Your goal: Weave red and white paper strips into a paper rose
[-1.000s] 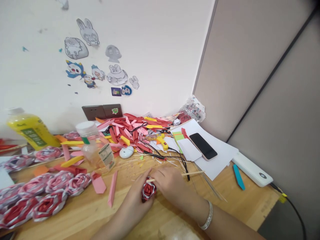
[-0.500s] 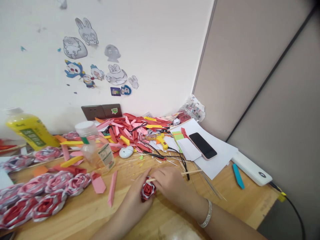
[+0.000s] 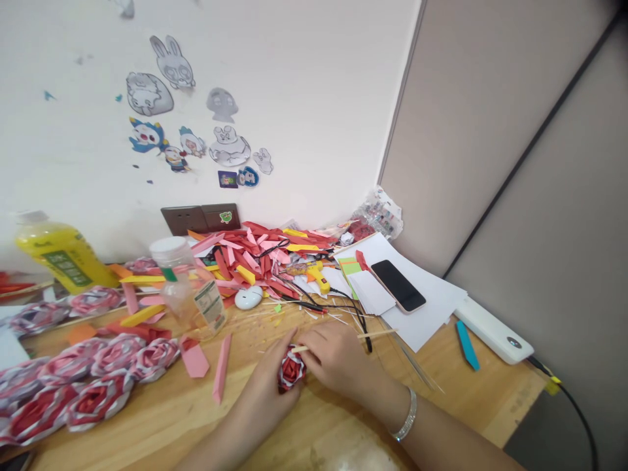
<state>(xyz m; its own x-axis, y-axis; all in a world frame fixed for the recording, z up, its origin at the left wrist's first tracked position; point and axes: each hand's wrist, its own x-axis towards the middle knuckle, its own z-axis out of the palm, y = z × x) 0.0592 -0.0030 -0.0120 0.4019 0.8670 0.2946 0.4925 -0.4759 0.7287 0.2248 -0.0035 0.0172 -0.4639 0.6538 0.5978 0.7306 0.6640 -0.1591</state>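
Note:
A small red and white paper rose is held low over the wooden table, at the lower middle of the head view. My left hand wraps round its left side, fingers behind it and thumb below. My right hand, with a sparkling bracelet at the wrist, is closed round a thin wooden stick. One end of the stick lies at the rose's top edge; the other sticks out to the right behind the hand. The right fingertips are close beside the rose.
Finished paper roses lie at the left, near a tilted-looking yellow bottle and a clear jar. Folded strips pile along the wall, by a yellow glue gun. A phone rests on white paper at right.
The rose and both hands have barely moved. The right fingers and the stick have shifted slightly at the rose's top edge, and the view has shifted a little.

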